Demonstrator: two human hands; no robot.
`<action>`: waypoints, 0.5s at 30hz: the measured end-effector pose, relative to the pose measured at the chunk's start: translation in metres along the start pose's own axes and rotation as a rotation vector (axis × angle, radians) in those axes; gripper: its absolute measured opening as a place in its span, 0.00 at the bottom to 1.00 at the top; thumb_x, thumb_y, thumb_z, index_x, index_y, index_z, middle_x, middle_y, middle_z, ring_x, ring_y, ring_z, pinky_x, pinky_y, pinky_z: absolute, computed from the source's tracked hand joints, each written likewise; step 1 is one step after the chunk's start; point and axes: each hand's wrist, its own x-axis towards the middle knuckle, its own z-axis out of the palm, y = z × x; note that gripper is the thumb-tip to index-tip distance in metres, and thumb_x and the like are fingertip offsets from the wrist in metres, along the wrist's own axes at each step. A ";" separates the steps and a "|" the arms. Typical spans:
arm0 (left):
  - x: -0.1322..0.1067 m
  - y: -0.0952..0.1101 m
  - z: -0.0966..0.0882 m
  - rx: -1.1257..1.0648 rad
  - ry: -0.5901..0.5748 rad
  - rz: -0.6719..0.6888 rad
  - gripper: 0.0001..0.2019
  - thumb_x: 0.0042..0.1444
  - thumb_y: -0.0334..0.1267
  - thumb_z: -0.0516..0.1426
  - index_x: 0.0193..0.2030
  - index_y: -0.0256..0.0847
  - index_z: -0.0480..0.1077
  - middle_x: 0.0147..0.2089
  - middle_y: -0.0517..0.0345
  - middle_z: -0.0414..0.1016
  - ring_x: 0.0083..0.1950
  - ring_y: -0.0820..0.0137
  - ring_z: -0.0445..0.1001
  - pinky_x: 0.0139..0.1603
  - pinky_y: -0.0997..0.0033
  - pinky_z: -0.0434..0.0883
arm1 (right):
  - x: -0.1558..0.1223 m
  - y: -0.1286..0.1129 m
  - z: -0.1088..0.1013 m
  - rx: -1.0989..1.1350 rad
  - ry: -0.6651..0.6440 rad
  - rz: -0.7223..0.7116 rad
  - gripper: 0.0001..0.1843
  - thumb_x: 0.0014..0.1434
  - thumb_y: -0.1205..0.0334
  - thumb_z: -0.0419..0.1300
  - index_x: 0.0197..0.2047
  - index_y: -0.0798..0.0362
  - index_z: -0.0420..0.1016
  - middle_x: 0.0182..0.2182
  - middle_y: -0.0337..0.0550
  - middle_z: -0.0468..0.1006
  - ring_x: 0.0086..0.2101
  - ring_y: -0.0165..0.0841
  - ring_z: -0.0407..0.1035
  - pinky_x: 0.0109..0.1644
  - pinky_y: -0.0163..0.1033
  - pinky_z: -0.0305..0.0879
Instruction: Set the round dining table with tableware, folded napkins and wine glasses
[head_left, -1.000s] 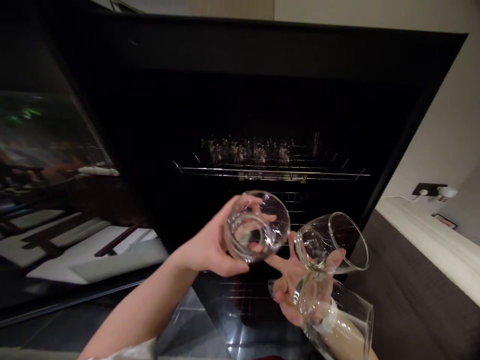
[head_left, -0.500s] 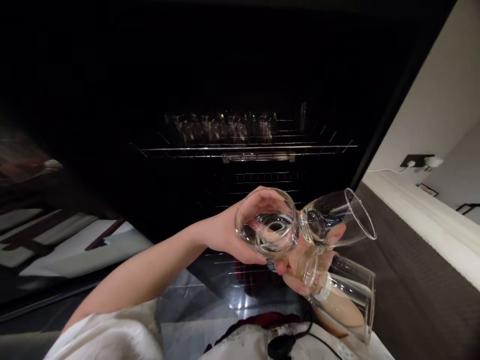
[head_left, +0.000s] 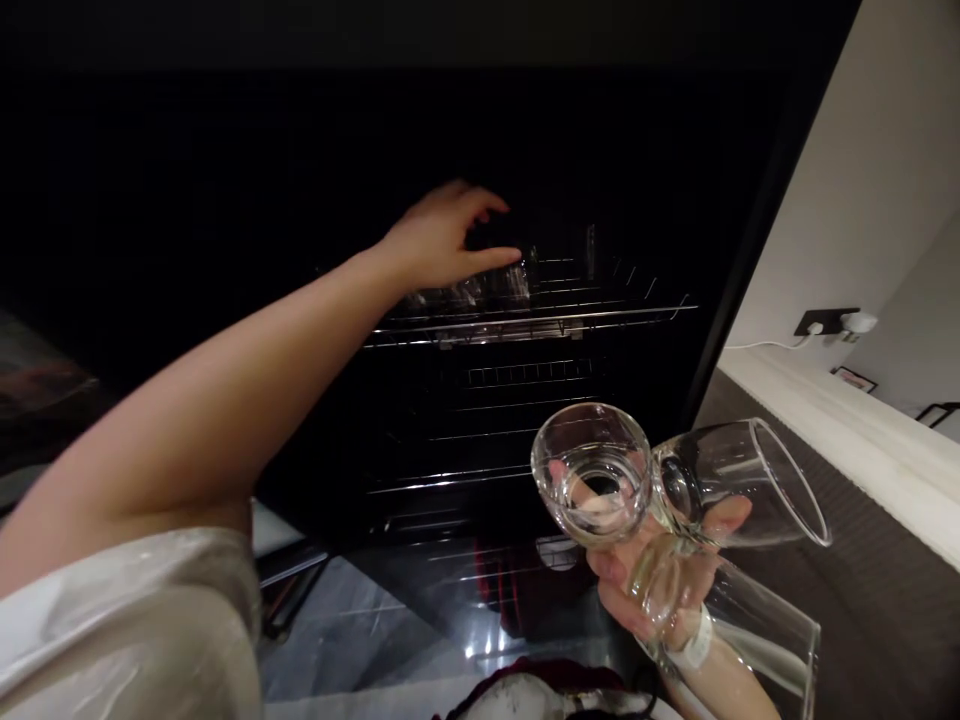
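In the head view my left hand reaches into a dark cabinet, thumb and fingers spread apart. It is just above clear glasses standing on a wire rack; whether it touches one is hard to see. Lower right, my right hand grips three clear drinking glasses by their narrow bases. One glass faces its mouth up toward me, another glass points right, and a straighter glass slants down to the right. My right fingers show partly through the glass.
Below the upper rack are more wire racks. A glossy surface reflects light beneath them. To the right are a dark ribbed surface, a pale ledge and a wall socket with plugs.
My left hand has left the glass cluster and moved up and away to the rack inside the cabinet. My right hand, still holding three glasses, has shifted right and slightly down in view.
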 end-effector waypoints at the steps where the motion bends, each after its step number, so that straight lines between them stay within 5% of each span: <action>1: 0.014 -0.011 0.004 0.088 -0.059 -0.019 0.38 0.53 0.60 0.62 0.68 0.45 0.68 0.63 0.49 0.71 0.66 0.52 0.66 0.67 0.54 0.63 | -0.001 -0.001 -0.001 0.000 0.035 -0.001 0.33 0.40 0.18 0.64 0.43 0.26 0.84 0.57 0.44 0.78 0.22 0.27 0.66 0.11 0.26 0.55; 4: 0.039 -0.038 0.018 0.220 -0.249 -0.076 0.41 0.55 0.64 0.57 0.71 0.43 0.64 0.67 0.45 0.67 0.68 0.47 0.65 0.66 0.52 0.63 | -0.005 -0.004 -0.003 -0.013 0.179 -0.024 0.37 0.33 0.18 0.68 0.43 0.29 0.84 0.54 0.47 0.80 0.19 0.27 0.64 0.09 0.26 0.48; 8: 0.044 -0.045 0.026 0.218 -0.428 -0.145 0.40 0.60 0.67 0.50 0.73 0.47 0.61 0.67 0.46 0.69 0.65 0.51 0.69 0.64 0.56 0.65 | -0.008 -0.010 -0.002 -0.020 0.399 -0.034 0.43 0.20 0.21 0.72 0.42 0.31 0.84 0.47 0.47 0.83 0.17 0.29 0.65 0.07 0.27 0.46; 12: 0.044 -0.037 0.025 0.241 -0.476 -0.183 0.43 0.61 0.69 0.50 0.75 0.45 0.58 0.68 0.45 0.69 0.67 0.51 0.68 0.67 0.53 0.63 | -0.009 -0.015 0.000 0.006 0.465 -0.069 0.44 0.17 0.22 0.73 0.40 0.31 0.84 0.38 0.45 0.83 0.16 0.31 0.64 0.05 0.29 0.44; 15: 0.044 -0.032 0.025 0.226 -0.478 -0.201 0.49 0.59 0.75 0.48 0.76 0.40 0.56 0.68 0.42 0.68 0.66 0.52 0.67 0.68 0.46 0.61 | -0.007 -0.017 0.002 -0.003 0.482 -0.066 0.46 0.16 0.22 0.72 0.41 0.32 0.84 0.43 0.48 0.83 0.15 0.29 0.62 0.06 0.31 0.48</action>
